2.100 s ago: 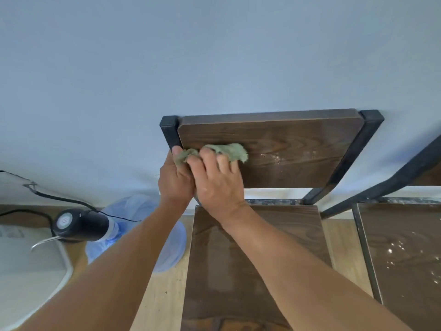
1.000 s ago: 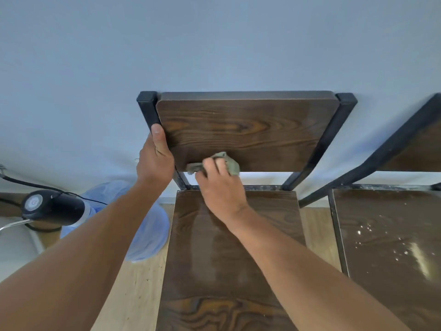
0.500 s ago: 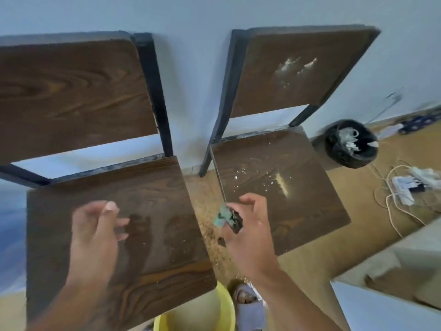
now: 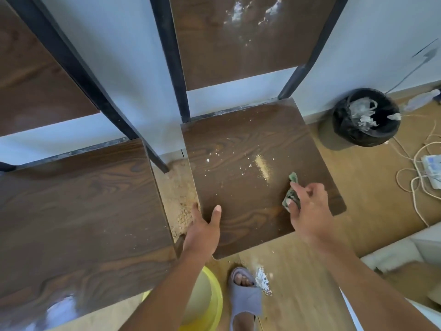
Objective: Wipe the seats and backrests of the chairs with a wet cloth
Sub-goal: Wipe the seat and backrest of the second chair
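Note:
Two dark wooden chairs with black metal frames stand against a pale wall. The right chair's seat (image 4: pixel 241 177) is speckled with white and tan crumbs, and its backrest (image 4: pixel 241 41) carries white smears. My left hand (image 4: pixel 204 228) grips the front left edge of that seat, thumb on top. My right hand (image 4: pixel 307 209) holds a bunched green cloth (image 4: pixel 291 195) against the seat's right side. The left chair's seat (image 4: pixel 78 218) looks damp and free of crumbs; its backrest (image 4: pixel 31 75) is at the upper left.
A yellow basin (image 4: pixel 210 304) sits on the wooden floor below my left arm, beside a foot in a grey sandal (image 4: pixel 245 299). Crumbs lie on the floor between the chairs. A black bin (image 4: pixel 365 118) with white rubbish stands right, with cables and a power strip (image 4: pixel 432 168) beyond.
I have turned from the left chair's backrest to the right chair. My left hand now grips the right seat's edge, and my right hand has brought the cloth onto that seat.

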